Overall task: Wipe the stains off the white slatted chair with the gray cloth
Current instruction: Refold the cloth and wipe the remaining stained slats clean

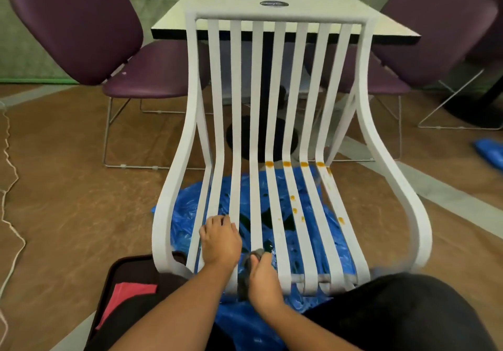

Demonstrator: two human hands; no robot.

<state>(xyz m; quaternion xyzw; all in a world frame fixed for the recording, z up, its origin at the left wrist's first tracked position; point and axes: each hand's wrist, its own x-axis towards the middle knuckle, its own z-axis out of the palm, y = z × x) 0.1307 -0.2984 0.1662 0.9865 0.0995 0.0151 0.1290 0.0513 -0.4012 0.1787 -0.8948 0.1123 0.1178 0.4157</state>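
Right hand grips crumpled gray cloth | white slatted chair orange-spotted

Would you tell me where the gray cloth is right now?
Head view, bottom centre: the gray cloth is gripped in the right hand against the front slats of the white slatted chair, right of the left hand.

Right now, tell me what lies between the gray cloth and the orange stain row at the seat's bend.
Head view: between gray cloth and stain row run white slats, dotted with smaller orange spots; blue plastic sheet shows through the gaps.
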